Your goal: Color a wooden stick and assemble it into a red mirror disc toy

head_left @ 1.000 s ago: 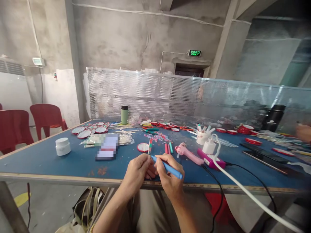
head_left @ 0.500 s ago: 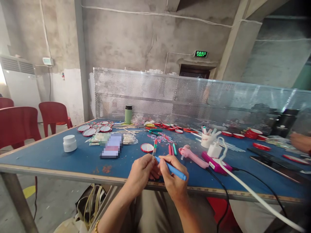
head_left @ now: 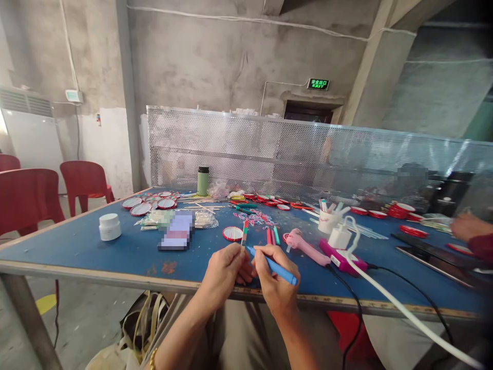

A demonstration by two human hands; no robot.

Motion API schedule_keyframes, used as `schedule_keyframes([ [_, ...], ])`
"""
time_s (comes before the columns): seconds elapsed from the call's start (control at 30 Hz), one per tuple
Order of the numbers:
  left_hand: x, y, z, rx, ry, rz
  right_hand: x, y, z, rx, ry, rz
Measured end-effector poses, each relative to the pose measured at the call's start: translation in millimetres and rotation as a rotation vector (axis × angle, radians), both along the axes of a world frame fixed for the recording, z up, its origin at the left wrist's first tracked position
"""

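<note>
My left hand (head_left: 228,264) pinches a thin flat stick (head_left: 245,232) upright near the table's front edge. Red and green bands colour its upper part, while the lower end is hidden by my fingers. In my right hand (head_left: 278,277) is a blue marker pen (head_left: 283,271), gripped like a pencil, its tip pointing at the stick just above my left fingertips. Whether the tip touches the stick I cannot tell. Behind the stick lies a round red-rimmed disc (head_left: 232,234). Red and green markers (head_left: 272,236) lie to the right of it.
A pink hot glue gun (head_left: 306,247), a magenta power strip (head_left: 342,257) and a cup of markers (head_left: 328,222) stand right. Left are a white jar (head_left: 110,227) and a phone (head_left: 177,231). Red-rimmed discs (head_left: 141,209) line the back. Another person's hand (head_left: 467,226) is far right.
The other person's hand at the far right has come further into view, with a dark red sleeve showing. My hands keep nearly the same pose, the marker tip shifting only slightly.
</note>
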State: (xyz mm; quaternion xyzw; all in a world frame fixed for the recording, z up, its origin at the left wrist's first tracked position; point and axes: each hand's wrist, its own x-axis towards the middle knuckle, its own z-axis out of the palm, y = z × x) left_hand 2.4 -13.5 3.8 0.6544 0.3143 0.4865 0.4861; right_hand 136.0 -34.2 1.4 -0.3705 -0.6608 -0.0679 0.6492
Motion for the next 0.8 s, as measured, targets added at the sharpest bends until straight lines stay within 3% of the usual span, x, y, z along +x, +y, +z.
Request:
schedule_keyframes([
  [0.5, 0.4, -0.8, 1.2, -0.013, 0.002, 0.011, -0.8, -0.2, 1.2, 0.024, -0.025, -0.003],
  [0.63, 0.5, 0.5, -0.2, -0.055, -0.053, -0.041, 1.9, 2.3, -4.2, 0.005, 0.076, -0.042],
  [0.8, 0.0, 2.0, -0.1, -0.054, -0.086, -0.077, 2.9, 3.4, -5.1, 0.019, 0.045, -0.019],
])
